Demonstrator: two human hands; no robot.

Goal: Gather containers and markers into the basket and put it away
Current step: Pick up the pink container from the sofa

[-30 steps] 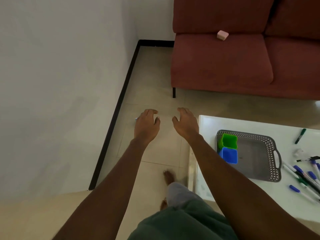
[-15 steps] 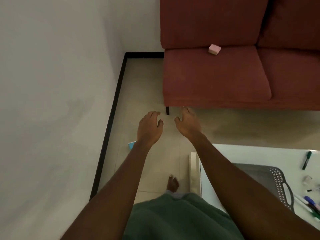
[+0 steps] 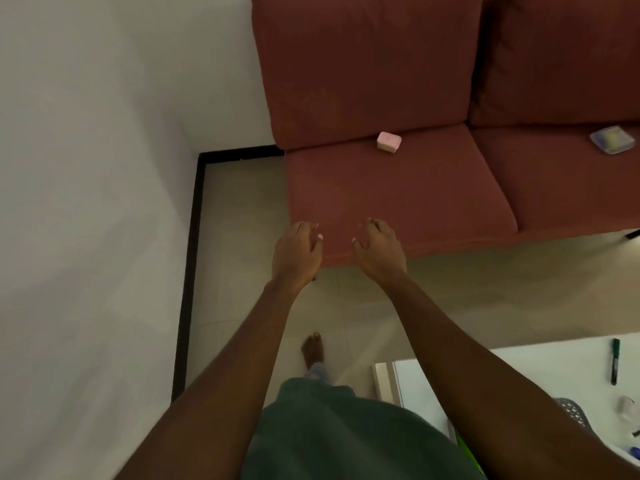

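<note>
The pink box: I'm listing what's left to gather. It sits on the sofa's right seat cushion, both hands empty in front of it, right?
Not quite. The head view shows the pink box on the sofa's left seat cushion. Both the left hand and right hand are empty in front of it.

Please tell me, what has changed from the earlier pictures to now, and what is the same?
The view has swung up toward the sofa: the table and basket have slid to the lower right corner, and a clear container on the right cushion has come into sight. Both hands, left hand and right hand, stay empty, open and held out. The pink box lies where it was.
</note>
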